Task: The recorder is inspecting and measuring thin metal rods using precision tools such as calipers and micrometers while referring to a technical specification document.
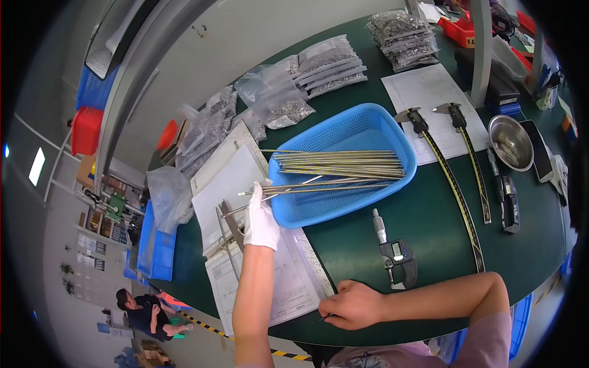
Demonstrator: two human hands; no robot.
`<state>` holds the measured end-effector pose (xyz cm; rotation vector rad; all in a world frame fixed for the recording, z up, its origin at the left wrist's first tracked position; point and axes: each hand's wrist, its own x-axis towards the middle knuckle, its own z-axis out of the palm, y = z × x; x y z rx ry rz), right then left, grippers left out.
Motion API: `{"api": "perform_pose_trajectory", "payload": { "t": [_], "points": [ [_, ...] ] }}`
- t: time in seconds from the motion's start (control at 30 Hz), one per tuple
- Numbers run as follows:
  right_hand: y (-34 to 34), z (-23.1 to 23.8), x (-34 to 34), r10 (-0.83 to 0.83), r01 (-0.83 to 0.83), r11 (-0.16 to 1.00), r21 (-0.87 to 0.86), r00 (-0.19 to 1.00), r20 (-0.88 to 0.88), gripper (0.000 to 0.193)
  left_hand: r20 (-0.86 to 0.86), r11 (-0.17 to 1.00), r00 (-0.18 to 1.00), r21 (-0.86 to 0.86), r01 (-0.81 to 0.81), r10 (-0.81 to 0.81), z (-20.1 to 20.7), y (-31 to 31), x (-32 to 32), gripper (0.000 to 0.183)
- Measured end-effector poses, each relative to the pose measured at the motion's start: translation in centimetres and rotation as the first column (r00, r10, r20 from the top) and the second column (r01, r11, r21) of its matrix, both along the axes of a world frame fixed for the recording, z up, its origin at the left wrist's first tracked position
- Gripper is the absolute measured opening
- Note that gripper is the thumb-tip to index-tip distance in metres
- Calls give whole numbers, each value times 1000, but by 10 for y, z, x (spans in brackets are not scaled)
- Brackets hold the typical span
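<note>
My left hand (260, 224), in a white glove, is closed around the ends of a few thin metal rods (319, 188). Those rods lie across the near left rim of a blue mesh plastic basket (374, 199). More long, thin rods (340, 163) lie side by side in the basket. My bare right hand (353, 305) rests curled at the table's near edge, with a dark, slim pen-like stick (327, 317) showing at its fingers. Just beyond it lies a digital micrometer (396, 254). Under my left forearm are printed sheets (288, 294) on a clipboard.
Two long calipers (451, 178) (472, 156) and another micrometer (508, 202) lie at the right, near a metal bowl (511, 143). Bags of small metal parts (328, 61) line the back of the green table (343, 251). A person (150, 316) sits far left.
</note>
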<state>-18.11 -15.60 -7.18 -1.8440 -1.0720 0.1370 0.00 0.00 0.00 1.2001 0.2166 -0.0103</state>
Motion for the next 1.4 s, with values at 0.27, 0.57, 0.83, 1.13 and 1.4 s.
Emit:
{"api": "perform_pose_trajectory", "payload": {
  "t": [0.27, 0.57, 0.83, 1.13, 1.4],
  "points": [
    [-3, -1, -1, -4, 4, 999, -35, 1000, 4, 16, 291, 982, 955, -154, 108, -60, 27, -53, -28, 38],
    [0, -5, -3, -25, 24, 998, 64, 1000, 7, 15, 449, 979, 884, -81, 187, -132, 78, -70, -21, 53],
    [19, -20, -3, -172, 165, 984, 71, 979, 113, 15, 434, 987, 890, 137, 86, -138, 77, -108, -16, 47],
    [22, -22, 1, -154, 135, 985, 109, 970, 187, 15, 267, 969, 941, 186, 160, -207, 19, -115, -1, 29],
    [21, -23, 0, -157, 132, 981, 142, 970, 185, 14, 286, 957, 958, -274, 95, -13, 41, -21, 53, 26]
  ]
}}
